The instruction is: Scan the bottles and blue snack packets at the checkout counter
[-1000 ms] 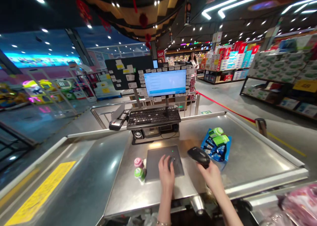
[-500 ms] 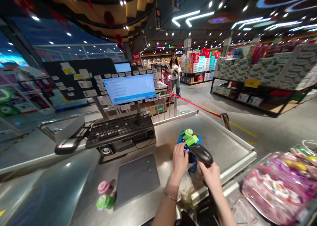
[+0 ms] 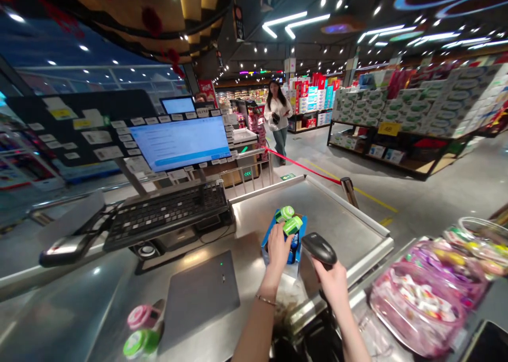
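Observation:
My right hand point(image 3: 332, 277) grips a black handheld barcode scanner point(image 3: 318, 249), its head just right of an open blue box point(image 3: 270, 225) on the metal counter. Inside the box are two small green-lidded containers, one at the back point(image 3: 284, 214) and one in front point(image 3: 292, 225), with dark blue items below them. My left hand point(image 3: 279, 245) is at the near side of the box, fingers curled over its contents and touching the front green container. What lies under those fingers is hidden. A pink-lidded tub point(image 3: 142, 316) and a green-lidded tub point(image 3: 139, 343) stand at the lower left.
A dark flat pad point(image 3: 200, 293) lies on the counter point(image 3: 349, 219). Behind it are a keyboard point(image 3: 170, 211) and a lit monitor point(image 3: 182, 141). Clear pink bags point(image 3: 416, 304) sit at right. A person point(image 3: 278, 116) stands beyond the red barrier strap point(image 3: 304, 166).
The view has shifted and turned slightly right. The blue box now shows more openly, with the scanner farther from the green containers. The person in the aisle is closer.

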`<state>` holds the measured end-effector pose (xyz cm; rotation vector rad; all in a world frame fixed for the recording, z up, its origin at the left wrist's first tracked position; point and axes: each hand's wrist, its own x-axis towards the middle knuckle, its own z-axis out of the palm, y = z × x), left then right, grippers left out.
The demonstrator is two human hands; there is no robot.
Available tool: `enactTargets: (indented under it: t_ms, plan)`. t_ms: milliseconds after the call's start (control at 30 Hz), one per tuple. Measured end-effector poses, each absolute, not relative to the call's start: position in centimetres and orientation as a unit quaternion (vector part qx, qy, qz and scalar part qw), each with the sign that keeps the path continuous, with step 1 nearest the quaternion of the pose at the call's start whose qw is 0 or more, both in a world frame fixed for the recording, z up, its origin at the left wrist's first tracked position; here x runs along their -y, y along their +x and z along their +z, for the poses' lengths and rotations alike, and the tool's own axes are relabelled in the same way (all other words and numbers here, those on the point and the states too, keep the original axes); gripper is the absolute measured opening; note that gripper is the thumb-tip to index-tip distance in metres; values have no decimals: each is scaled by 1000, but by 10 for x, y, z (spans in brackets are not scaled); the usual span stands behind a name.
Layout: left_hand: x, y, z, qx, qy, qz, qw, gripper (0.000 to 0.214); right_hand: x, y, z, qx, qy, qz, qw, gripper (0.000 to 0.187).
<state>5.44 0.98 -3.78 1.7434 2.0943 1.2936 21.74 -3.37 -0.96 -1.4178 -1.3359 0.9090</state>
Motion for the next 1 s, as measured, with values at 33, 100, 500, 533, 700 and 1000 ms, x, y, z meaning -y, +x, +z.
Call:
enactTargets:
  t_ms: [33,100,500,533,700,1000]
  plan:
    - [-8,54,-38,-682,561,460,87,39,34,217,-9,546,-580,373,476,45]
    - [-3,53,-36,-660,509,531,152,39,36,217,-8,548,-578,374,476,45]
    - [116,7,-18,-488,169,772,372,50,87,180,10,657,-484,416,401,40]
    - [127,0,-21,-493,147,777,362,50,95,173,10,673,-472,419,385,39]
    - [171,-30,-39,-500,58,805,315,51,130,142,7,733,-417,425,329,35]
    - [200,-47,-68,-529,23,804,271,53,148,116,-10,763,-428,388,291,30]
